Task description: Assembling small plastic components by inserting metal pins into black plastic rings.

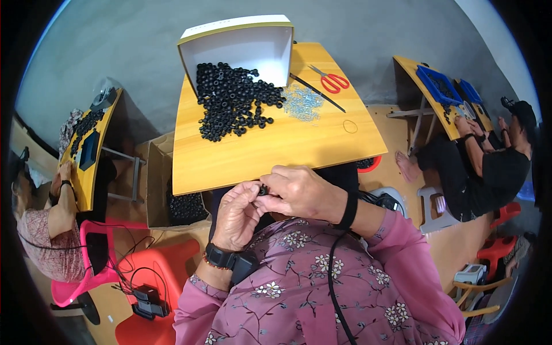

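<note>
Just off the table's near edge, both hands meet in front of my body. Between their fingertips is a small black round piece [263,190], partly covered by the fingers. My left hand [234,214] pinches it from the left, and my right hand [307,192] closes on it from the right, back of the hand upward. On the yellow table [230,167] lies a heap of similar black round pieces [230,103], many with a hole. It spills from a white box [273,52] tipped on its side. Right of the heap are tiny silvery pieces [303,103].
A thin black stick [319,94], red-handled scissors [333,82] and a rubber band [350,126] lie at the table's right. Beside it stand a cardboard box [158,195] of black pieces and a red basin [376,164]. People sit at tables [95,172] on both sides.
</note>
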A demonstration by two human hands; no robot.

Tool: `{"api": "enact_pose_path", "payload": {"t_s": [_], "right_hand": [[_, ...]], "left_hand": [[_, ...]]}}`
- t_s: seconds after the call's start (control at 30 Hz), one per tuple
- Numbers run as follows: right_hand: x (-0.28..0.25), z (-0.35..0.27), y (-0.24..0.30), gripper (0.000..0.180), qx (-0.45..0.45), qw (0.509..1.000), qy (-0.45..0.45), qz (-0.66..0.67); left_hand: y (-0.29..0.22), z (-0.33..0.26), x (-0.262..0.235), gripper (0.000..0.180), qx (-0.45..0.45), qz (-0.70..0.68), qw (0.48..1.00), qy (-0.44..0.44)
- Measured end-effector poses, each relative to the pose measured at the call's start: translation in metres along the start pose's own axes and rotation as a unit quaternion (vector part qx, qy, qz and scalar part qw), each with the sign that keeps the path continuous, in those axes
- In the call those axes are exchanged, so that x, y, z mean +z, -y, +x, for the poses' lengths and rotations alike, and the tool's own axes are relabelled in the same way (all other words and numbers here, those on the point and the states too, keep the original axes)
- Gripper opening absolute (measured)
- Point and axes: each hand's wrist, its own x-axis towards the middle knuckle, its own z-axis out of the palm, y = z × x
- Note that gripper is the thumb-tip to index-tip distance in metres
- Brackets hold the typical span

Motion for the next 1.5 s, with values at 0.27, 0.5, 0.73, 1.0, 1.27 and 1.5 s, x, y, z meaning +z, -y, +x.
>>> {"api": "enact_pose_path", "payload": {"t_s": [0.27, 0.5, 0.73, 1.0, 1.27, 1.5], "right_hand": [[-0.004, 0.002, 0.004, 0.036, -0.011, 0.999, 0.011, -0.031], [-0.005, 0.006, 0.009, 0.032, -0.031, 0.995, 0.040, -0.088], [-0.005, 0.011, 0.015, 0.032, -0.065, 0.983, 0.081, -0.151], [0.000, 0.010, 0.007, 0.030, -0.061, 0.987, 0.073, -0.130], [-0.006, 0.012, 0.014, 0.020, -0.045, 0.995, 0.059, -0.072], [-0.007, 0.020, 0.010, 0.035, -0.014, 0.999, 0.040, -0.022]], "left_hand": [[0.005, 0.002, -0.014, 0.012, 0.017, 0.004, 0.999, 0.033], [0.006, -0.002, 0.000, 0.013, 0.069, 0.003, 0.997, 0.041], [0.015, -0.002, -0.004, 0.010, 0.125, 0.009, 0.992, 0.014], [0.012, 0.000, -0.006, 0.012, 0.128, 0.040, 0.991, 0.000], [0.008, 0.006, -0.020, 0.008, 0.081, -0.013, 0.993, 0.080], [0.006, 0.004, -0.008, 0.008, 0.119, -0.020, 0.991, 0.056]]}}
